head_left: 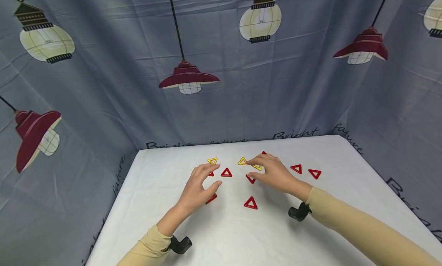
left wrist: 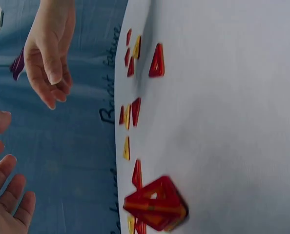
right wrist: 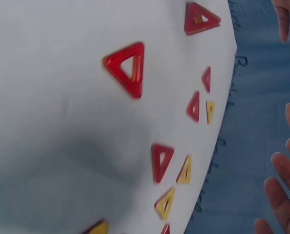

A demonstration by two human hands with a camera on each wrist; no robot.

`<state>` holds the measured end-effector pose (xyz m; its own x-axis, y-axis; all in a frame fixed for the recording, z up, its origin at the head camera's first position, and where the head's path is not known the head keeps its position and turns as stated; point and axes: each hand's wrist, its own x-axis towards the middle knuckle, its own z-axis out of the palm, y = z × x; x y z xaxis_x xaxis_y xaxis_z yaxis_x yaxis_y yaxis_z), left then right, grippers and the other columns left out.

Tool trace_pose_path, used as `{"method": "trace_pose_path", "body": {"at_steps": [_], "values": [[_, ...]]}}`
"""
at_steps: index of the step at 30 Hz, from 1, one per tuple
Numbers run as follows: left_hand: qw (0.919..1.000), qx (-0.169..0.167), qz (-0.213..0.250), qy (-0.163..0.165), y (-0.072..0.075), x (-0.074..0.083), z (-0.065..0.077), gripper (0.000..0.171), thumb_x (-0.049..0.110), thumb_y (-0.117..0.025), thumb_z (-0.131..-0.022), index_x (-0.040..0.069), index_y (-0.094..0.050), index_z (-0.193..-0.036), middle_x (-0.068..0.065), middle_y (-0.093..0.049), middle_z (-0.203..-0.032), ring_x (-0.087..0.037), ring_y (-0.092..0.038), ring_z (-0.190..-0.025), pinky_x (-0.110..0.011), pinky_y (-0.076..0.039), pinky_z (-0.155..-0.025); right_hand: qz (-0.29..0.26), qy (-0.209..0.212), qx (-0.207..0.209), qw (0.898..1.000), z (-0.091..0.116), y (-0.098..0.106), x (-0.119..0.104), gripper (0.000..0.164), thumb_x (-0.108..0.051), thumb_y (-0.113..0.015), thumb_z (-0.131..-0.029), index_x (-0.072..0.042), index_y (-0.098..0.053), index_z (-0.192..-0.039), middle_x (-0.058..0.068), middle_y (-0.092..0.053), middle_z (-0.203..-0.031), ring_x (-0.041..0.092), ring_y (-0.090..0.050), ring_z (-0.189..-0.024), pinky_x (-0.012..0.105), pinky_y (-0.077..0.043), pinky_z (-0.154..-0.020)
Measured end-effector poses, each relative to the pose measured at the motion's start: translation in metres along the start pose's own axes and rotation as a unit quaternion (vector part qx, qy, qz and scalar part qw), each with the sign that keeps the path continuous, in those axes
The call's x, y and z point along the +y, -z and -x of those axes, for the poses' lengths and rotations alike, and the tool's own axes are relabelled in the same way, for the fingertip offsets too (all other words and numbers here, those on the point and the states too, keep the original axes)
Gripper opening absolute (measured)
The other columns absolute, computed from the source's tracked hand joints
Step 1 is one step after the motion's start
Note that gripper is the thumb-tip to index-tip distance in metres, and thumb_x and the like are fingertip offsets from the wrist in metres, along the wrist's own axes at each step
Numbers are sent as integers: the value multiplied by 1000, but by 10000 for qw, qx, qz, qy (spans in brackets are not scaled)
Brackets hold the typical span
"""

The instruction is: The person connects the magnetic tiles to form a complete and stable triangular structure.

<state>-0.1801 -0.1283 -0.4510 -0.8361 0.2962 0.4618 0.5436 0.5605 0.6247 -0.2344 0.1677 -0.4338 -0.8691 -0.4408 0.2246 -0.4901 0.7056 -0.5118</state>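
Observation:
My left hand (head_left: 197, 187) hovers over the white table with thumb and fingers spread, holding nothing. Below its thumb lies a red piece (head_left: 211, 198), partly covered in the head view; from the left wrist it looks like a raised, pyramid-like red shape (left wrist: 157, 204). My right hand (head_left: 274, 173) is also above the table, its fingers loosely bent and apart, with nothing in them. Near its fingertips are a yellow triangle frame (head_left: 243, 161), another yellow one (head_left: 257, 167) partly hidden, and a red triangle frame (head_left: 251, 179). One red triangle (head_left: 251, 203) lies between the hands, nearer me.
More red triangles (head_left: 226, 173) and a yellow one (head_left: 212, 161) lie toward the back. Two red triangles (head_left: 296, 169) (head_left: 314, 174) sit right of my right hand. A grey curtain (head_left: 221, 112) printed with lamps borders the table (head_left: 152, 174) behind and at the sides.

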Motion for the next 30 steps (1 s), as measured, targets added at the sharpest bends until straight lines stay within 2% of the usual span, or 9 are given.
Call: {"method": "trace_pose_path", "body": {"at_steps": [4,12,26,30], "values": [[9991,-258,-88,-317,-14,9,2,52,23,-76,-94,24,-61,-143,8,-56,-138,-15,-47,-130,-45,-46,-102,114,-152,87,9998,14,10,9,42,-35,-78,-92,-21,-70,-131,-4,-67,-124,27,-54,-125,57,-36,-107],[9948,-641,-316,-724,-39,17,4,52,25,-77,-92,21,-62,-141,6,-58,-136,-15,-50,-127,-41,-47,-100,159,-180,421,9988,35,19,26,47,-35,-79,-91,-18,-69,-133,2,-66,-129,31,-54,-125,61,-40,-102],[9859,-1303,-716,-766,-75,21,6,51,31,-76,-92,18,-63,-140,5,-60,-133,-16,-52,-123,-37,-43,-104,565,-311,540,9965,59,16,48,47,-33,-80,-90,-16,-69,-132,6,-67,-128,35,-57,-123,61,-39,-103],[9820,-1542,-873,-656,-85,21,7,52,35,-76,-92,19,-63,-140,7,-59,-135,-15,-52,-124,-35,-42,-106,657,-285,489,9962,65,14,56,48,-31,-80,-90,-15,-68,-134,6,-67,-131,35,-57,-125,61,-38,-104]]}}
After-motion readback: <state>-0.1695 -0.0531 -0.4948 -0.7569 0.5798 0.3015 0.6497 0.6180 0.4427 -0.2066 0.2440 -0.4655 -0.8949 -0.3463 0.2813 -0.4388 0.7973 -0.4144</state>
